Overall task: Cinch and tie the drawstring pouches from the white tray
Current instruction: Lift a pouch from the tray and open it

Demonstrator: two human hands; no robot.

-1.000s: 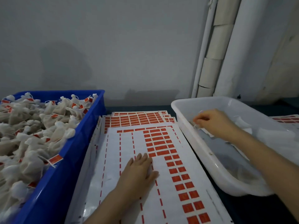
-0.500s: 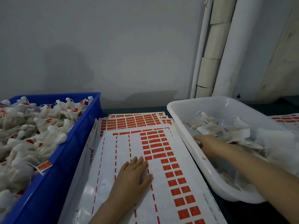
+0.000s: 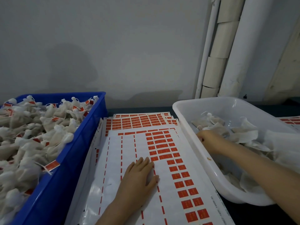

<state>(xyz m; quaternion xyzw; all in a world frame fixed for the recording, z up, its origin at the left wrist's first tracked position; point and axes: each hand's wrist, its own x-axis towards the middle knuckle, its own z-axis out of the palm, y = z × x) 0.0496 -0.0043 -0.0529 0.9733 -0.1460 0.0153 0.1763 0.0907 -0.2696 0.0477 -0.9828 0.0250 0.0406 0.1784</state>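
Pouches lie loose in the white tray, so the right hand reaches in among them (can't tell if its fingers pinch one), while the left hand rests flat, fingers together, probably pinning the sticker sheet.

I log one dark table top, showing in strips at the back and near right. Directly on it, left to right:
- a blue crate
- a fanned stack of label sheets, white with red stickers, against the crate
- a white tray at the stack's right edge; I cannot tell if it overlaps
- more label sheets past the tray
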